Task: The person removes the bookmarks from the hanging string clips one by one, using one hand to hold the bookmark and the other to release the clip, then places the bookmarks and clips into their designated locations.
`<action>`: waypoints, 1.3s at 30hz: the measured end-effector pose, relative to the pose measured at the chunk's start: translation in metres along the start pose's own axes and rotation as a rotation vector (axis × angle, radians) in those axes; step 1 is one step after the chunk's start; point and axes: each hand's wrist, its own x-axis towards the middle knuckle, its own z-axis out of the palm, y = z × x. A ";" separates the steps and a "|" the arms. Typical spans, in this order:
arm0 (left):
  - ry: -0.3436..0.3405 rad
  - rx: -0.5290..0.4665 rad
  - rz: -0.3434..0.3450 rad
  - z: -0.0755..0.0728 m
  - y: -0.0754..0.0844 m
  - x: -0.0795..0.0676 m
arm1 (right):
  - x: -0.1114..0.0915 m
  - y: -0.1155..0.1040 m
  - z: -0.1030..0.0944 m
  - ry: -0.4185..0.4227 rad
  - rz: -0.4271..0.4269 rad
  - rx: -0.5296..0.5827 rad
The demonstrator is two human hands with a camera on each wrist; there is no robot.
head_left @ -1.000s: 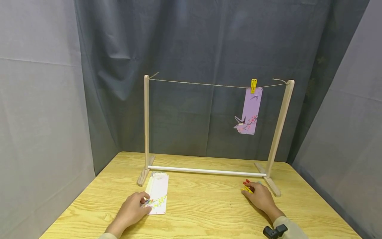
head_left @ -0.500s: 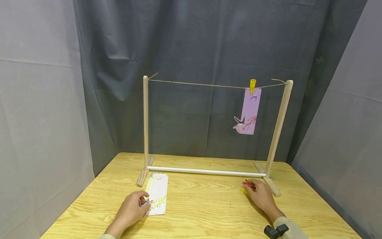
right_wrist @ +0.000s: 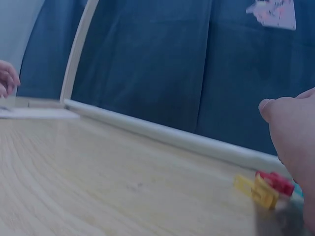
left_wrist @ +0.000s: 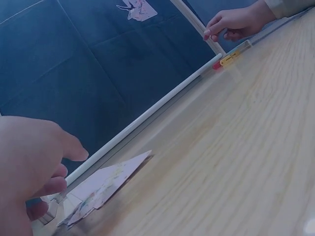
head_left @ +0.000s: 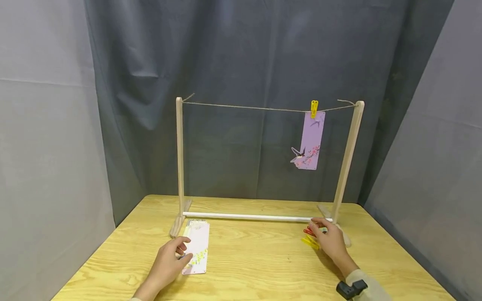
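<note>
My left hand [head_left: 167, 261] hovers at the left edge of a stack of printed bookmark cards [head_left: 199, 240], its thumb and forefinger spread apart. In the left wrist view a gap shows between those fingers and the cards [left_wrist: 110, 179]. My right hand [head_left: 331, 242] is loosely bent just above a small group of plastic clothespins. A red clothespin [head_left: 309, 231] and a yellow clothespin [head_left: 310, 242] show beside its fingers, with a bit of teal at the hand. In the right wrist view the red clothespin [right_wrist: 275, 182] and yellow clothespin [right_wrist: 263, 191] lie on the table below the thumb.
A wooden frame [head_left: 348, 163] with a white bottom bar [head_left: 244, 216] stands behind both hands. A string [head_left: 241, 106] runs across its top. From it hangs a purple card [head_left: 311, 140], held by a yellow clothespin [head_left: 314, 109]. Dark curtain backs the table [head_left: 256, 259].
My right hand has risen off the clothespins, leaving more of the yellow one in view. My left thumb and forefinger have opened wider beside the cards. The head view has shifted slightly.
</note>
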 end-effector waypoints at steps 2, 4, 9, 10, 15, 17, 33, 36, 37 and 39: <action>0.004 -0.005 0.012 -0.001 0.000 0.001 | 0.002 -0.006 -0.003 0.003 0.005 0.020; 0.002 -0.012 0.020 -0.003 0.001 0.003 | 0.004 -0.014 -0.007 0.003 0.013 0.048; -0.019 -0.018 0.022 -0.008 0.006 0.009 | 0.010 -0.026 -0.017 -0.011 0.001 0.090; -0.023 -0.014 0.021 -0.009 0.008 0.010 | 0.011 -0.027 -0.019 -0.013 -0.006 0.085; -0.045 -0.009 0.014 -0.011 0.013 0.016 | 0.013 -0.029 -0.023 -0.012 -0.042 0.065; -0.053 -0.009 0.013 -0.011 0.015 0.018 | 0.013 -0.029 -0.025 -0.022 -0.040 0.075; -0.061 0.037 0.118 0.002 0.033 0.044 | 0.024 -0.043 -0.042 -0.101 -0.059 0.097; -0.052 0.050 0.132 0.006 0.036 0.050 | 0.028 -0.046 -0.047 -0.114 -0.070 0.111; -0.047 0.050 0.140 0.007 0.038 0.053 | 0.030 -0.046 -0.048 -0.120 -0.076 0.116; -0.039 0.050 0.160 0.009 0.041 0.058 | 0.034 -0.048 -0.052 -0.124 -0.092 0.117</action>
